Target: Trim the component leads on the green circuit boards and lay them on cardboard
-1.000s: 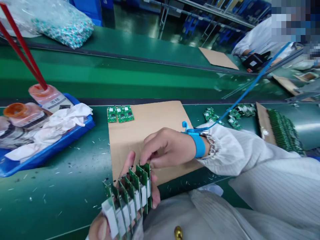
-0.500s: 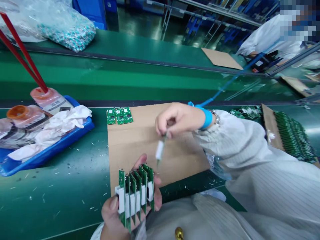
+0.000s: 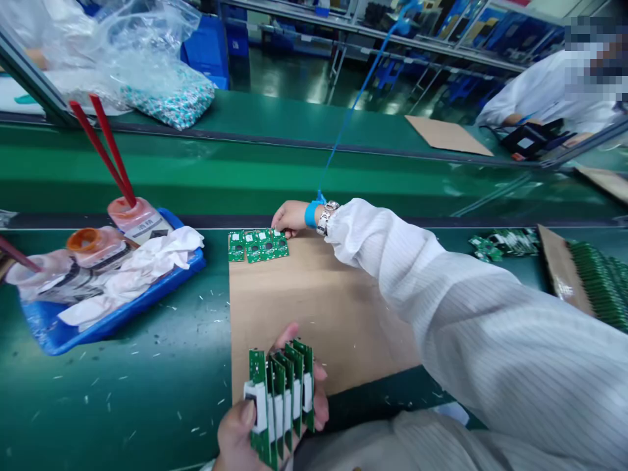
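Low in the view, my left hand [image 3: 240,428] is wrapped round a row of green circuit boards [image 3: 282,399] standing on edge, each with a white block on it. Farther off, my right hand [image 3: 290,217], with a blue wrist strap and a watch, pinches the top edge of a circuit board [image 3: 280,244]. That board lies flat at the end of a short row of circuit boards [image 3: 252,246]. The row rests along the far left edge of a brown cardboard sheet [image 3: 318,301]. My right fingertips are partly hidden behind the hand.
At left, a blue tray [image 3: 147,297] holds bottles [image 3: 93,248], white cloth [image 3: 147,261] and red sticks [image 3: 115,157]. More boards [image 3: 598,275] stand packed at right by a cardboard piece [image 3: 564,268]. A blue cord [image 3: 348,118] runs up from my wrist. Beyond the divider, a co-worker [image 3: 544,85] sits.
My right hand has moved away from me and left with a board, setting it down beside the others on the cardboard. My left hand still holds its stack. The view has shifted.
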Demonstrator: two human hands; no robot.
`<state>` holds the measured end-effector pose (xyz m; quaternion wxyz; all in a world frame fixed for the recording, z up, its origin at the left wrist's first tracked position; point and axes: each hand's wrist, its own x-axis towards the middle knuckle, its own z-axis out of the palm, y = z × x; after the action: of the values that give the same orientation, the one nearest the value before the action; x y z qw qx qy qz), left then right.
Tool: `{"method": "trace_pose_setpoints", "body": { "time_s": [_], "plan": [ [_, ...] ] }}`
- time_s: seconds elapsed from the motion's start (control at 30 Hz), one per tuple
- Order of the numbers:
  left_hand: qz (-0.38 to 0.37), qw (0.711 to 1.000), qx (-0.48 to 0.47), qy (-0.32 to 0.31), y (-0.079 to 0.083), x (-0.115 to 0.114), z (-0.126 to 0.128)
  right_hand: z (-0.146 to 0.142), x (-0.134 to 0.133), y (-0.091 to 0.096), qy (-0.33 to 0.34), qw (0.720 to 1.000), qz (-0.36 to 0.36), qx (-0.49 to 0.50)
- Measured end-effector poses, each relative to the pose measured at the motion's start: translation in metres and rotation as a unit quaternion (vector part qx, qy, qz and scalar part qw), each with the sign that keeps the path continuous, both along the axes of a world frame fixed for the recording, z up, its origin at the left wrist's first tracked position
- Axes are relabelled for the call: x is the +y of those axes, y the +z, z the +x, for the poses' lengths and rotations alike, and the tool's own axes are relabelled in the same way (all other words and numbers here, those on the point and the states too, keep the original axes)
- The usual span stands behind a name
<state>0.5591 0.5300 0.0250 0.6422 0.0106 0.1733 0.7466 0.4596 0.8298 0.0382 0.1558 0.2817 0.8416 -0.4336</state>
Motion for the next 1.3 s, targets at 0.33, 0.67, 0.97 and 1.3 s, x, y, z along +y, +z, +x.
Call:
{"method": "trace_pose_setpoints", "body": {
  "time_s": [0.33,0.67,0.97,1.3],
  "plan": [
    [0.064,0.998,0.0,0.002,0.009,0.011,-0.004,0.023,-0.015,0.006,0.036,0.986,0.154,0.045],
    [0.073,0.997,0.011,-0.001,0.007,0.011,-0.002,0.044,-0.021,0.018,0.051,0.976,0.182,0.111],
    [0.014,0.999,0.034,0.008,0.019,0.017,-0.002,0.144,-0.08,0.05,0.285,0.896,-0.146,0.307],
    [0.1,0.992,-0.023,-0.068,0.014,0.02,0.004,0.148,-0.061,0.061,0.379,0.847,-0.209,0.31]
  ]
}}
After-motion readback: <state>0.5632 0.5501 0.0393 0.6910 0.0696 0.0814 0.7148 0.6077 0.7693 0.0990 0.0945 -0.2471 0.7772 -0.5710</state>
